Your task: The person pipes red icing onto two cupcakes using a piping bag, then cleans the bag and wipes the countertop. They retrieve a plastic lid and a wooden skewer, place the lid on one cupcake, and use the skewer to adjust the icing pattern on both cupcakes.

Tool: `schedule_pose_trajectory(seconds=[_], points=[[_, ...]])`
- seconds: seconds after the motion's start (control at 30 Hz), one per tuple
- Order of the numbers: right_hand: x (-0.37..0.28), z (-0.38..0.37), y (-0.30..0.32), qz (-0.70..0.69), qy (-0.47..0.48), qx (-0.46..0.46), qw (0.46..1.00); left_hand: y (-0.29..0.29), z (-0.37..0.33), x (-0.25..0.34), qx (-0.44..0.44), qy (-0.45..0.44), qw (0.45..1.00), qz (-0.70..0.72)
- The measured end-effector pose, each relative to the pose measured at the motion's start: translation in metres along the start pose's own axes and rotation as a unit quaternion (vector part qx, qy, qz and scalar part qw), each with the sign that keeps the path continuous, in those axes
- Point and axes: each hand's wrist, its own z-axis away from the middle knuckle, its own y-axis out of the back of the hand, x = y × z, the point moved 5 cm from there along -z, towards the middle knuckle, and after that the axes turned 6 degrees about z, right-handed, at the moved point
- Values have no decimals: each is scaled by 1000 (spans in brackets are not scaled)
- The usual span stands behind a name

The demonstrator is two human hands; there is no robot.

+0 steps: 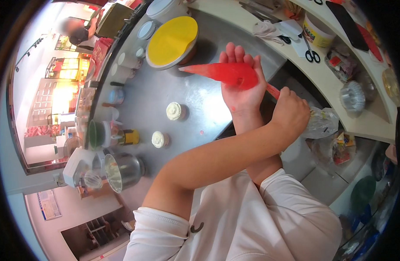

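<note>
A piping bag (237,75) filled with red cream lies across the upturned palm of my right hand (241,89), its tip pointing left. The fingers of that hand are loosely curled behind it. My arms cross, the left forearm over the right. My left hand (291,112) is closed on the bag's twisted tail, which comes out beside my right thumb. Two cupcakes stand on the metal table (143,104) to the left: one cupcake (175,111) farther off and another cupcake (159,139) nearer, both topped with pale cream. A small red spot (201,132) marks the table.
Behind the bag's tip stands a bowl (171,41) with a yellow top. A steel mixing bowl (123,172) sits at left, near several cups and jars. On the right shelf lie scissors (312,54), a phone (347,26) and foil cups (352,96). Another person (78,32) is far off.
</note>
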Motion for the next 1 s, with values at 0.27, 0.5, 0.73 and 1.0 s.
schedule_pose_trajectory(seconds=[0.27, 0.5, 0.73, 1.0], points=[[3, 0, -2, -12, -15, -3, 1000, -3, 0, 1, -12, 7, 1000, -3], [2, -1, 1, -47, -33, 20, 998, -9, 0, -1, -54, 1, 998, -28], [5, -6, 8, -48, -60, -3, 997, 53, 40, 2, 132, -18, 987, -87], [21, -6, 49, 58, -111, 42, 991, 29, 192, -89, 294, 167, 805, 487]])
